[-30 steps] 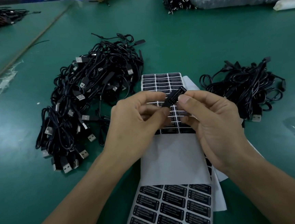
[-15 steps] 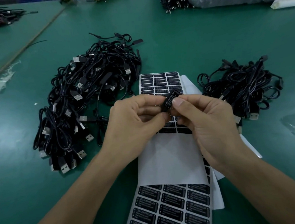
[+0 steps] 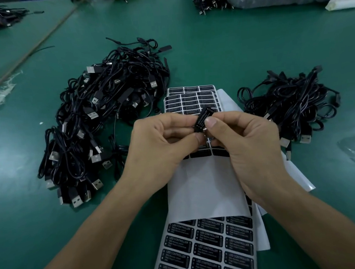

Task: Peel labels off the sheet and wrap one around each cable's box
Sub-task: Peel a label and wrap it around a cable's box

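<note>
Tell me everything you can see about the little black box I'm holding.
The box is small, black and oblong, apparently plastic, with white LED CONTROLLER print along its facing side. It tilts, far end up and right, in the air above the label sheet. The left hand and right hand both pinch its near end; its cable is hidden.

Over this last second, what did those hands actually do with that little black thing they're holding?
The small black box has turned in the grip, so its printed label face now shows. The left hand and right hand still pinch it; nothing was let go. The cable piles and label sheets lie unchanged.
</note>
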`<state>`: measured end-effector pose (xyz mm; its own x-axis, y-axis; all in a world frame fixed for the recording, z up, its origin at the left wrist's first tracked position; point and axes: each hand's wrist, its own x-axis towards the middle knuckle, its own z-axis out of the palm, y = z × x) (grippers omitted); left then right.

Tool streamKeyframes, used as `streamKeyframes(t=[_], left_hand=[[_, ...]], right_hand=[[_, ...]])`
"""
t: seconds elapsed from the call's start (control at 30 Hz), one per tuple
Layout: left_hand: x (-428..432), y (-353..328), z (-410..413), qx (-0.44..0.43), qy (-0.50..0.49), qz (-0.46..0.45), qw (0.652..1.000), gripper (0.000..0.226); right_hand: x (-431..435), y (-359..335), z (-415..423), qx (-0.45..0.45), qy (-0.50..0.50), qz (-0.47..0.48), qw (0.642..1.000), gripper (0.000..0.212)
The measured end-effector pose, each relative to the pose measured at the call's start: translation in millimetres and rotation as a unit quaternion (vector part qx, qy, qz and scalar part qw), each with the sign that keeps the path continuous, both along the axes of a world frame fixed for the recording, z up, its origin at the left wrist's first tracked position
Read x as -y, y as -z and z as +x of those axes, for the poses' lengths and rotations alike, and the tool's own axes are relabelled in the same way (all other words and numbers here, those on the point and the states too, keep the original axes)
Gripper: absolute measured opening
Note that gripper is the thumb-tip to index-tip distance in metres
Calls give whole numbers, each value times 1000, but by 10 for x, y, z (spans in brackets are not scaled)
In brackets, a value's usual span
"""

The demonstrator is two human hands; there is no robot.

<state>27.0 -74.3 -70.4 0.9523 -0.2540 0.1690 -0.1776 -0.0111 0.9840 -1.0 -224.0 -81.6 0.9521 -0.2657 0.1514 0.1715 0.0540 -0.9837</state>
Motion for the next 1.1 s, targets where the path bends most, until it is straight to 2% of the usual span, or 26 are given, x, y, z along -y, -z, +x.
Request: streamKeyframes(t=[0.27, 0.5, 0.7, 0.83, 0.9, 1.1], left_hand=[[-4, -28, -8, -26, 19, -17, 999, 34], [4, 4, -5, -119, 4, -75, 990, 8], [21, 4, -15, -126, -8, -71, 990, 5], [40, -1, -24, -121, -18, -74, 990, 21], [44, -10, -28, -121, -15, -75, 990, 20], [36, 3, -32, -125, -22, -80, 989, 8]], right_hand=[[-4, -12, 5, 15, 8, -26, 1000, 18], [-17, -7, -3, 29, -15, -21, 999, 15], [-23, -12, -32, 43, 2, -67, 997, 12], [-20, -21, -49, 58, 23, -106, 992, 9], [-21, -21, -52, 61, 30, -110, 992, 9], [12, -45, -40, 49, 43, -89, 994, 30]])
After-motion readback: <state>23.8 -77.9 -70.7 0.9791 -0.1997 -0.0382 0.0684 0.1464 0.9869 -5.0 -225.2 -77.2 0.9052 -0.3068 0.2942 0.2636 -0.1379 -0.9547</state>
